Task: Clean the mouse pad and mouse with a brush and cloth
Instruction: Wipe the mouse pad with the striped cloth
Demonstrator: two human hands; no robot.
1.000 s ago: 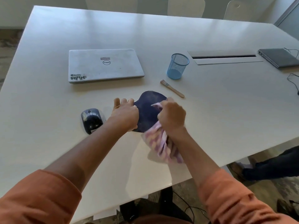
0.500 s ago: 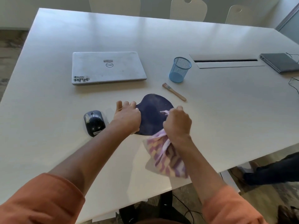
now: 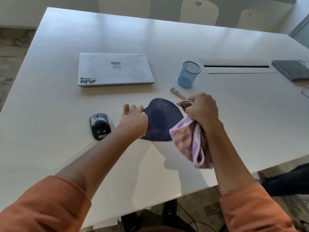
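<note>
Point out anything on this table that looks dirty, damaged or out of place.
Nothing is spilled or broken. The closed white laptop has a smudged, grimy lid, and the dark blue mouse pad shows a few pale specks near its right edge. The small wooden-handled brush lies loose beside the blue mesh pen cup.

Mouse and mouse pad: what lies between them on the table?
The left hand, resting on the mouse pad's left edge; beside the mouse, bare table, in the head view.

Two laptops (image 3: 115,69) (image 3: 291,69), three chairs (image 3: 199,11), one mouse (image 3: 100,126), one mouse pad (image 3: 160,121), brush (image 3: 177,93), cloth (image 3: 189,139), mesh cup (image 3: 189,74).
</note>
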